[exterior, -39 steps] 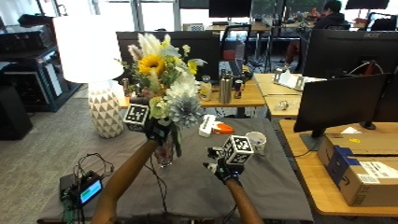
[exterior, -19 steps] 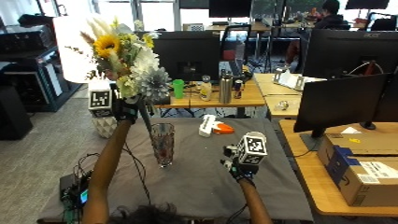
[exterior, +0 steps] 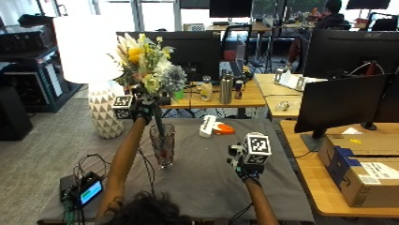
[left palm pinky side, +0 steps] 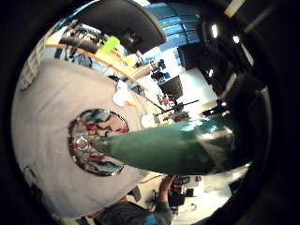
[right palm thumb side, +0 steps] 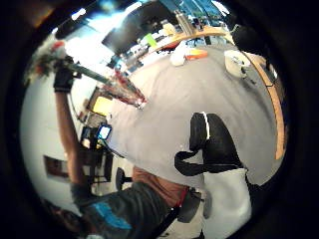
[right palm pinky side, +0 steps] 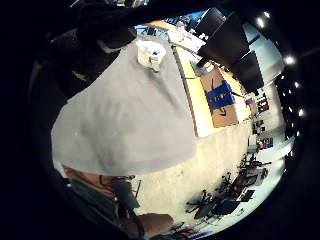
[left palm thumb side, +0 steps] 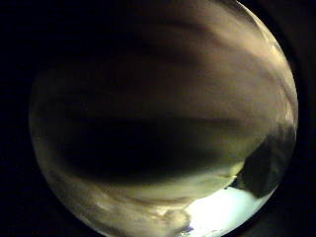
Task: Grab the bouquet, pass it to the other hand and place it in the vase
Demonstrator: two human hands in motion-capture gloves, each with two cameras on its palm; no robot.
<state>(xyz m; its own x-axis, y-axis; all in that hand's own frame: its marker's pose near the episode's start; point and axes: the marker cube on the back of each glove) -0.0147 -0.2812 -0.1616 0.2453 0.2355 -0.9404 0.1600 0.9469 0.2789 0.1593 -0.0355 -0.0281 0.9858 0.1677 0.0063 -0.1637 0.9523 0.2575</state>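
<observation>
- The left hand (exterior: 142,111) is raised above the table's left half, its fingers curled round the stems of the bouquet (exterior: 147,65) just under the flowers.
- The bouquet stands nearly upright (yellow, white and pale blue-grey heads on top), and its wrapped green stem end (left palm pinky side: 164,146) points down at the mouth of the vase (exterior: 162,145).
- In the outside view the stem (exterior: 159,126) reaches the vase's rim; whether its tip is already inside the glass I cannot tell.
- The vase is clear glass and stands upright on the grey cloth (exterior: 205,183) covering the table, left of the middle, directly below the left hand.
- The right hand (exterior: 244,164) hovers over the table's right half, well apart from the vase and holding nothing; from its thumb-side palm view its fingers (right palm thumb side: 212,144) look loosely curled.
- A white and orange tool (exterior: 212,126) lies near the far edge of the table, beyond both hands.
- A white cup (right palm pinky side: 150,54) sits toward the far right edge (it shows in the right little-finger palm view only).
- A small device with a lit blue screen (exterior: 87,190) rests at the near left corner.
- A white lamp (exterior: 93,61) stands on the floor past the far left corner.
</observation>
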